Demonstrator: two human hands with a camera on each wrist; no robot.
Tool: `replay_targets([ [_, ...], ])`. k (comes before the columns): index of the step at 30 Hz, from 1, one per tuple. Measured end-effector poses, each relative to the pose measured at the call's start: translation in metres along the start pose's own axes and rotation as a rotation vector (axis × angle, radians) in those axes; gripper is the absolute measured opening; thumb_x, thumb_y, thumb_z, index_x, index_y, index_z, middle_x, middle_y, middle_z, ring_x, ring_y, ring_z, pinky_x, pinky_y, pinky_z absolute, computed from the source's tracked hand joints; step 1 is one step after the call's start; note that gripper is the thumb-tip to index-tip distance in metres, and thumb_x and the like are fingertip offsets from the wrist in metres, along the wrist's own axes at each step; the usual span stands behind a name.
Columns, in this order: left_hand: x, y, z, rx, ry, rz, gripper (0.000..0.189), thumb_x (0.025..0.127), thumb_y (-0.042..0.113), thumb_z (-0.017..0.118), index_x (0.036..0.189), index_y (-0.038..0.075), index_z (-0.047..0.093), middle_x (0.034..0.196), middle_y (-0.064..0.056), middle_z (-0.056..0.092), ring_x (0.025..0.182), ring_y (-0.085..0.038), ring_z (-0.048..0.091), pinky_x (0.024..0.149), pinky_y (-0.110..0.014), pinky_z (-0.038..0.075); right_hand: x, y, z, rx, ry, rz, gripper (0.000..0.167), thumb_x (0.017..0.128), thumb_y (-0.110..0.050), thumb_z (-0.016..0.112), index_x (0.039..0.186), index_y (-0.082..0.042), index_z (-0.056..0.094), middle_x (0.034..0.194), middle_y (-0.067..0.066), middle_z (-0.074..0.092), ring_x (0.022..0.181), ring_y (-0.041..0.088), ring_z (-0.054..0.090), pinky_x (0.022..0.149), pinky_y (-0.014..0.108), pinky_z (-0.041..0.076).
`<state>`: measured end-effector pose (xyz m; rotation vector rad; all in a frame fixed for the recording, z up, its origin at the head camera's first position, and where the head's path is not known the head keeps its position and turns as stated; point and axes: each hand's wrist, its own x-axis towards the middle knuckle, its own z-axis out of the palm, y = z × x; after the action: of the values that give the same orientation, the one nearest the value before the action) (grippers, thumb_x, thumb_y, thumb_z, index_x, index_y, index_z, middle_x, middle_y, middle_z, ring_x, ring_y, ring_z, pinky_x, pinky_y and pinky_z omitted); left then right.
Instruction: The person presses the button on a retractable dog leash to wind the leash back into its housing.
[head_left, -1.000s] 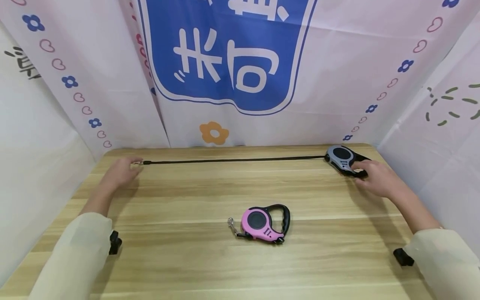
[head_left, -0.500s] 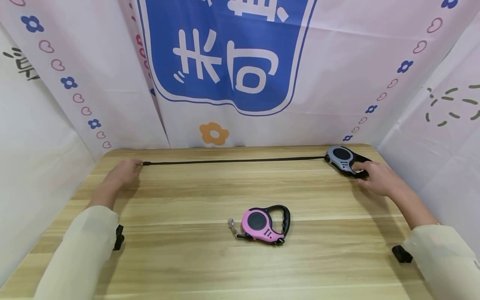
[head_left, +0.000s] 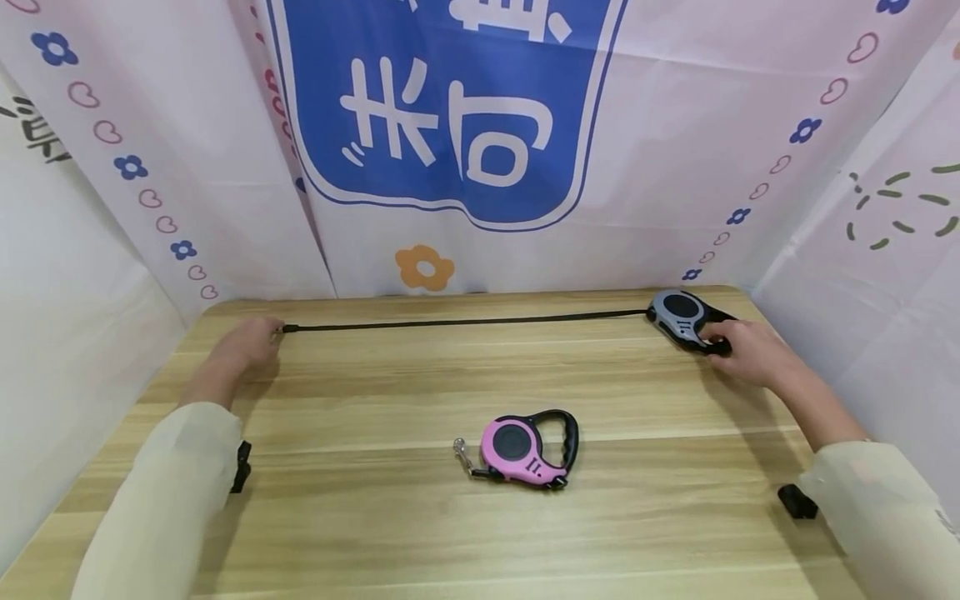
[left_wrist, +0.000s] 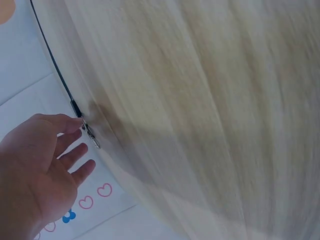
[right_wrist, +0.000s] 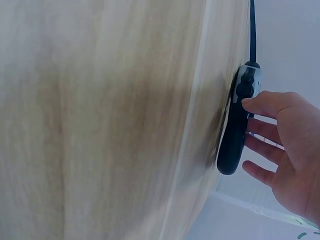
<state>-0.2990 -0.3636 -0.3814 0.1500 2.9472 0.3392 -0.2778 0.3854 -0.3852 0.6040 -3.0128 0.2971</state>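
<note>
A grey-and-black retractable dog leash lies near the table's back right corner, its black strap drawn out straight along the back edge. My right hand holds it by the handle; the right wrist view shows the thumb on the side of the black grip and the fingers at its far side. At the back left my left hand pinches the strap's metal clip between thumb and forefinger, the other fingers spread loosely. A pink-and-black retractable leash lies untouched mid-table, its own clip to the left.
The wood-grain table runs up to a hanging printed cloth at the back. White cloth walls stand close on both sides, near each hand.
My left hand has shifted slightly right and closed in on the clip, which showed more plainly a second ago. The right hand and both leashes stay nearly in place; the head view has shifted slightly.
</note>
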Motion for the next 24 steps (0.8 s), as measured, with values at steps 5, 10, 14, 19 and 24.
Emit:
replay_targets([
  [5, -0.002, 0.001, -0.001, 0.023, -0.018, -0.021, 0.051, 0.097, 0.0, 0.042, 0.144, -0.017, 0.041, 0.142, -0.046, 0.041, 0.13, -0.065, 0.04, 0.107, -0.072, 0.035, 0.0, 0.0, 0.0, 0.008, 0.0, 0.01, 0.031, 0.085, -0.006, 0.076, 0.114, 0.007, 0.072, 0.112, 0.033, 0.07, 0.108, 0.059, 0.06, 0.093, 0.067, 0.048],
  [10, -0.005, -0.001, 0.0, 0.046, 0.02, -0.014, 0.045, 0.095, -0.001, 0.046, 0.137, -0.019, 0.048, 0.138, -0.044, 0.048, 0.126, -0.064, 0.045, 0.105, -0.071, 0.038, -0.001, 0.001, 0.001, 0.008, 0.005, 0.017, 0.028, 0.086, -0.007, 0.076, 0.11, 0.006, 0.072, 0.109, 0.031, 0.07, 0.106, 0.058, 0.061, 0.092, 0.066, 0.048],
  [14, -0.008, -0.004, 0.001, 0.03, 0.043, 0.001, 0.039, 0.095, -0.002, 0.051, 0.13, -0.019, 0.054, 0.131, -0.042, 0.055, 0.12, -0.063, 0.051, 0.102, -0.072, 0.041, 0.0, 0.001, 0.002, 0.001, 0.007, 0.024, 0.027, 0.086, -0.008, 0.077, 0.109, 0.003, 0.072, 0.108, 0.031, 0.071, 0.104, 0.058, 0.062, 0.089, 0.066, 0.048],
  [19, -0.011, -0.007, 0.001, 0.029, 0.06, 0.001, 0.037, 0.087, -0.007, 0.06, 0.122, -0.019, 0.059, 0.119, -0.04, 0.063, 0.111, -0.059, 0.058, 0.096, -0.07, 0.046, 0.003, 0.001, 0.002, -0.007, 0.007, 0.033, 0.024, 0.085, -0.008, 0.077, 0.106, 0.001, 0.072, 0.105, 0.029, 0.071, 0.101, 0.054, 0.063, 0.087, 0.065, 0.048],
  [24, -0.014, -0.007, -0.001, 0.039, 0.055, 0.007, 0.033, 0.081, -0.009, 0.064, 0.113, -0.017, 0.064, 0.109, -0.035, 0.067, 0.104, -0.056, 0.061, 0.091, -0.068, 0.048, 0.007, 0.0, 0.002, -0.011, -0.016, 0.043, 0.025, 0.087, -0.01, 0.078, 0.107, 0.003, 0.072, 0.103, 0.026, 0.072, 0.1, 0.05, 0.065, 0.083, 0.064, 0.048],
])
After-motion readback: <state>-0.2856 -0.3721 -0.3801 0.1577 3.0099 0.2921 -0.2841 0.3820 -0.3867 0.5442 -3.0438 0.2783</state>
